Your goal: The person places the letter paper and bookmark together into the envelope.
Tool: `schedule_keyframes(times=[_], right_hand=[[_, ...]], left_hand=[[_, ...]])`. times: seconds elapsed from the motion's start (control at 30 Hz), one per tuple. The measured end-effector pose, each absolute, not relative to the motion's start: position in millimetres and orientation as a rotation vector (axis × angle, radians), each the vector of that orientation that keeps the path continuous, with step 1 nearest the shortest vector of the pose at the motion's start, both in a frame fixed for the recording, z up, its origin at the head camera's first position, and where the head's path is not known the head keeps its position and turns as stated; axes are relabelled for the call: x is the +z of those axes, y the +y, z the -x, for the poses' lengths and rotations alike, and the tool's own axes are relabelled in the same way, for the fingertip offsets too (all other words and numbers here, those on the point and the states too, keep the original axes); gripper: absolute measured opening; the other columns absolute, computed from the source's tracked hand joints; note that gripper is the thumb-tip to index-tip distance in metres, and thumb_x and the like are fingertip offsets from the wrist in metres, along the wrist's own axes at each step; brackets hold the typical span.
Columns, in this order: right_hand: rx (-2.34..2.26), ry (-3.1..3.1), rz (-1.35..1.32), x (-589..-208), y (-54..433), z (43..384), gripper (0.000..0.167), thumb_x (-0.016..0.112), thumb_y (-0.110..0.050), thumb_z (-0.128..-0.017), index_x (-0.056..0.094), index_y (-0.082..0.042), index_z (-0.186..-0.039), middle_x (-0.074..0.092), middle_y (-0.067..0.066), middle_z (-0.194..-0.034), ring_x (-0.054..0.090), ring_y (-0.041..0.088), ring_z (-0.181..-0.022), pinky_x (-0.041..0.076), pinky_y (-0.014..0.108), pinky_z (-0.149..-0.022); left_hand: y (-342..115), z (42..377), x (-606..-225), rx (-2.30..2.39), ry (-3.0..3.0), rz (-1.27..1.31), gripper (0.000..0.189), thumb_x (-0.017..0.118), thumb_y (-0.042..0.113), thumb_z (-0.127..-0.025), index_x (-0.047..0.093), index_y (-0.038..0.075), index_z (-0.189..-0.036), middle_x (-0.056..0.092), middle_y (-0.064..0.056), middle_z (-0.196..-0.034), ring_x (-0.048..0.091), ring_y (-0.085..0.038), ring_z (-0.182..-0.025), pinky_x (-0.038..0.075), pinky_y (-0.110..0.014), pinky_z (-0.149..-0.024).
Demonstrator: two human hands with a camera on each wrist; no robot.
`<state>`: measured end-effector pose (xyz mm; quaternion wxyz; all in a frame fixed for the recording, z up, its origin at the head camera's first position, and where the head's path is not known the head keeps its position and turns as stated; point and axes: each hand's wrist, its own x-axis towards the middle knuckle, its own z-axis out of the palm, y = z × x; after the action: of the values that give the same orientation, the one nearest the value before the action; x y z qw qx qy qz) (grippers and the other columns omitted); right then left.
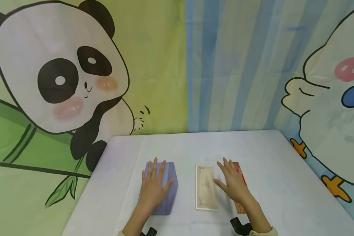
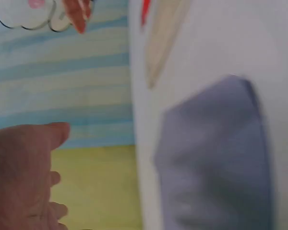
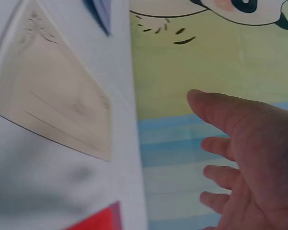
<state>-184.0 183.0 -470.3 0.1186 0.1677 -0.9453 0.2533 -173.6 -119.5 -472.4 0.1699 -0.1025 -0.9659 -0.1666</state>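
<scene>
Your spread left hand (image 1: 154, 190) hovers above a purple box (image 1: 170, 198); your spread right hand (image 1: 235, 186) partly hides a red item (image 1: 239, 208). A flat cream item (image 1: 206, 188) lies between; panda backdrop (image 1: 159, 65) behind.

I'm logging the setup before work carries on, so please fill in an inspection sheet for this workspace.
Surface: white table, light creases.
Job's things: purple item, cream card and red item, side by side; the purple and red ones are partly hidden from the head camera.
Clutter: nothing seen.
Hands: left hand over the purple item, right hand over the red item; both have fingers spread, holding nothing.
Cables: nothing seen.
Surroundings: backdrop printed with a panda and a white figure with orange feet.
</scene>
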Motion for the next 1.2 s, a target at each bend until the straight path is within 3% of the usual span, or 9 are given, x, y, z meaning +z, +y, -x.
schedule_keyframes(times=[0.33,0.63,0.83,1.2], right_hand=[[0.817,-2.771,-0.529,-519.4,151.9,190.4,0.07,0.067,-0.027,-0.083,0.036,-0.002,-0.14,0.028,0.016,-0.147,0.02,0.038,-0.135,0.016,0.063,-0.102],[0.722,-2.89,-0.594,-550.5,137.7,186.0,0.069,0.062,-0.035,-0.086,0.035,-0.002,-0.141,0.027,0.017,-0.147,0.019,0.038,-0.135,0.015,0.06,-0.104],[0.593,-2.953,-0.622,-553.4,138.9,183.1,0.068,0.058,-0.04,-0.088,0.035,-0.003,-0.141,0.026,0.017,-0.148,0.018,0.037,-0.136,0.015,0.057,-0.105],[0.604,-2.998,-0.63,-541.6,149.4,183.4,0.067,0.059,-0.036,-0.088,0.036,-0.004,-0.141,0.025,0.02,-0.148,0.017,0.041,-0.135,0.011,0.065,-0.101]], left_hand=[[-136.4,186.2,-528.2,-0.481,-2.734,0.287,0.065,0.056,0.041,-0.09,0.033,0.013,-0.144,0.022,-0.019,-0.149,0.014,-0.042,-0.135,0.018,-0.066,-0.099],[-147.2,187.0,-549.6,-0.468,-2.922,0.196,0.063,0.048,0.044,-0.092,0.031,0.013,-0.145,0.021,-0.02,-0.149,0.013,-0.044,-0.135,0.014,-0.069,-0.098],[-147.2,183.5,-557.7,-0.472,-2.963,0.169,0.062,0.047,0.045,-0.092,0.034,0.012,-0.143,0.02,-0.022,-0.148,0.01,-0.044,-0.135,0.009,-0.068,-0.099],[-134.9,181.7,-557.5,-0.454,-2.968,0.126,0.062,0.046,0.045,-0.092,0.034,0.012,-0.143,0.019,-0.022,-0.149,0.011,-0.044,-0.135,0.008,-0.068,-0.099]])
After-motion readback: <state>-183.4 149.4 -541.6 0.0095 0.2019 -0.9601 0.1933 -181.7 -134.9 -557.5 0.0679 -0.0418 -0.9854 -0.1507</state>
